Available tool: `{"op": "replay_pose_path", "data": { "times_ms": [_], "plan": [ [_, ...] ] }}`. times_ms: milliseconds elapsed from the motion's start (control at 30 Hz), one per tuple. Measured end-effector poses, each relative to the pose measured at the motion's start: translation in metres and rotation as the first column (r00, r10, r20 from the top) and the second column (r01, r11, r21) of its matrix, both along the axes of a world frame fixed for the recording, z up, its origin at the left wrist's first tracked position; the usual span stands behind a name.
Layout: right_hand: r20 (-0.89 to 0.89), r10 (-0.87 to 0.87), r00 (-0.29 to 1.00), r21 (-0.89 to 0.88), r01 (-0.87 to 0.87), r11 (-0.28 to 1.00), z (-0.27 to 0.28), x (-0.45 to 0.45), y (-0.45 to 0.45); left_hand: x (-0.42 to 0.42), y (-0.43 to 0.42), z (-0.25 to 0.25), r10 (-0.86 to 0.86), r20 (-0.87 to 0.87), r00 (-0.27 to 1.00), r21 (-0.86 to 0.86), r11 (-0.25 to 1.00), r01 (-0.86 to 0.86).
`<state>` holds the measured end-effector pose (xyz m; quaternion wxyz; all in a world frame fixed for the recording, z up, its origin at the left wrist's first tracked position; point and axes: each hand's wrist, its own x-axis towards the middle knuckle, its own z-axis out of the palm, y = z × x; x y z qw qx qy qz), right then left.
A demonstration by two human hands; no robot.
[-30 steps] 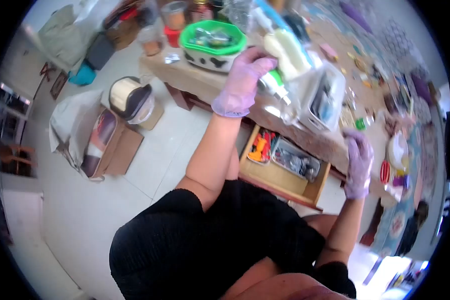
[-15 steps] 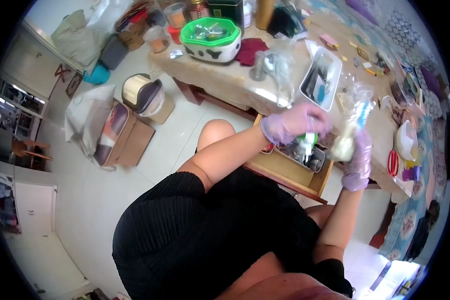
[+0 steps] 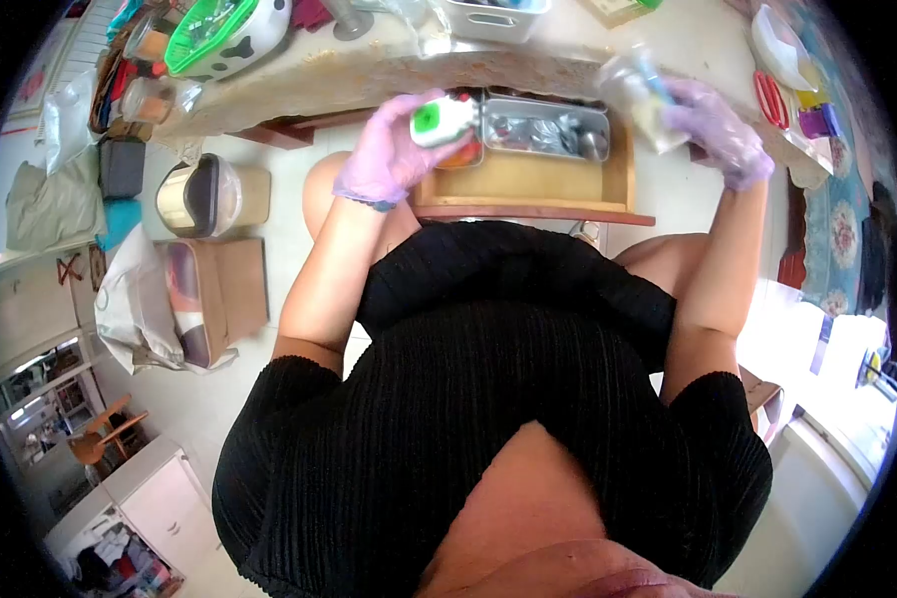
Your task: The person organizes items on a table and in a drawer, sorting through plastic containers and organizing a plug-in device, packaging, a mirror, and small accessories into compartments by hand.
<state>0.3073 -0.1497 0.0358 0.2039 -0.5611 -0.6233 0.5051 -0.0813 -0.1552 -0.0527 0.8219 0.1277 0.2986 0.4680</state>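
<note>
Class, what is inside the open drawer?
The drawer holds a tray of silvery items and, left of it, a container with orange things. The left hand and its white-and-green object hide part of that container.

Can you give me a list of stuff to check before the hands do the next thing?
1. Left hand has hold of the white-and-green container: ok.
2. Right hand has hold of the clear plastic bag: ok.
3. A hand is free to grab something else: not ok, both are busy.
4. Drawer is open: ok.
5. Drawer has a bare spot, in front of the gray tray: ok.
6. We know what is in the bag: cannot tell, it is blurry.
</note>
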Motion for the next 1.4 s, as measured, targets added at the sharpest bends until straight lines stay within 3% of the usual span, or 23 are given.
{"op": "replay_pose_path", "data": {
  "times_ms": [67,133,167,233,300,367,433,467,533,600,633,700,733,767,833,867,900,967,1000,1100,1200,1300,1400],
  "plan": [
    [0.308,0.087,0.947,0.0,-0.092,0.996,-0.022,-0.002,0.009,0.002,0.005,-0.009,0.022,0.013,1.0,-0.003,1.0,-0.021],
    [0.523,0.226,0.822,0.062,-0.301,0.952,-0.064,-0.003,0.021,0.002,0.012,-0.019,-0.027,0.067,0.997,0.089,0.996,0.021],
    [0.504,0.224,0.834,0.033,-0.278,0.96,-0.067,-0.009,0.022,0.003,0.011,-0.021,-0.027,0.065,0.998,0.09,0.996,0.021],
    [0.628,0.183,0.756,-0.028,-0.213,0.977,-0.069,-0.019,0.026,0.009,0.01,-0.026,0.058,-0.03,0.998,0.008,0.998,-0.058],
    [0.593,0.152,0.791,-0.024,-0.172,0.985,-0.064,-0.019,0.027,0.015,0.007,-0.033,0.039,-0.026,0.999,0.025,0.999,-0.038],
    [0.558,0.123,0.821,-0.023,-0.133,0.991,-0.057,-0.016,0.028,0.031,0.003,-0.03,-0.093,-0.288,0.953,-0.002,0.995,0.096],
    [0.483,0.086,0.871,-0.009,-0.094,0.996,-0.051,-0.008,0.025,0.048,0.017,-0.056,-0.123,-0.363,0.924,-0.024,0.992,0.123],
    [0.478,0.096,0.873,-0.039,-0.088,0.995,-0.049,-0.006,0.026,0.051,0.028,-0.083,-0.176,-0.554,0.814,0.094,0.958,0.271],
    [0.501,0.098,0.86,0.006,-0.117,0.993,-0.057,-0.001,0.027,0.066,0.049,-0.103,-0.188,-0.729,0.659,0.171,0.882,0.44],
    [0.527,0.096,0.844,0.045,-0.14,0.989,-0.058,0.004,0.024,0.093,0.06,-0.109,-0.043,-0.754,0.655,0.036,0.994,0.107],
    [0.516,0.084,0.852,0.031,-0.116,0.993,-0.053,0.002,0.022,0.098,0.059,-0.118,-0.049,-0.754,0.655,0.032,0.993,0.111],
    [0.504,0.076,0.86,0.011,-0.094,0.995,-0.052,0.008,0.022,0.104,0.053,-0.142,0.129,-0.969,0.21,0.179,0.955,0.238],
    [0.472,0.076,0.878,0.022,-0.098,0.995,-0.053,0.012,0.023,0.11,0.037,-0.135,0.201,-0.976,0.084,0.216,0.946,0.244],
    [0.439,0.076,0.895,0.033,-0.1,0.994,-0.055,0.015,0.024,0.107,0.037,-0.139,0.197,-0.977,0.08,0.21,0.946,0.246],
    [0.421,0.047,0.906,0.002,-0.053,0.999,-0.05,0.017,0.023,0.097,0.035,-0.146,0.256,-0.966,0.024,0.242,0.876,0.416],
    [0.413,0.022,0.91,-0.028,-0.012,1.0,-0.047,0.017,0.022,0.098,0.031,-0.147,0.464,-0.886,-0.021,0.415,0.811,0.412],
    [0.411,0.022,0.911,-0.03,-0.01,1.0,-0.046,0.016,0.021,0.096,0.03,-0.148,0.462,-0.887,-0.022,0.412,0.811,0.415],
    [0.469,0.058,0.881,0.085,-0.11,0.99,-0.045,0.016,0.021,0.095,0.028,-0.119,0.577,-0.79,-0.209,0.272,0.634,0.724],
    [0.468,0.056,0.882,0.084,-0.108,0.991,-0.05,0.018,0.022,0.1,0.028,-0.123,0.643,-0.724,-0.248,0.228,0.562,0.795],
    [0.433,0.071,0.899,0.129,-0.14,0.982,-0.059,0.022,0.026,0.116,0.024,-0.122,0.424,-0.778,-0.464,-0.219,0.509,0.833],
    [0.377,0.077,0.923,0.079,-0.115,0.99,-0.054,0.018,0.023,0.133,0.025,-0.096,0.402,-0.738,-0.542,-0.291,0.536,0.793],
    [0.382,0.059,0.922,0.024,-0.074,0.997,-0.049,0.016,0.024,0.132,0.034,-0.134,0.323,-0.786,-0.528,-0.238,0.63,0.739],
    [0.429,0.051,0.902,0.059,-0.084,0.995,-0.047,0.015,0.023,0.125,0.034,-0.131,0.344,-0.772,-0.535,-0.26,0.596,0.759]
  ]
}}
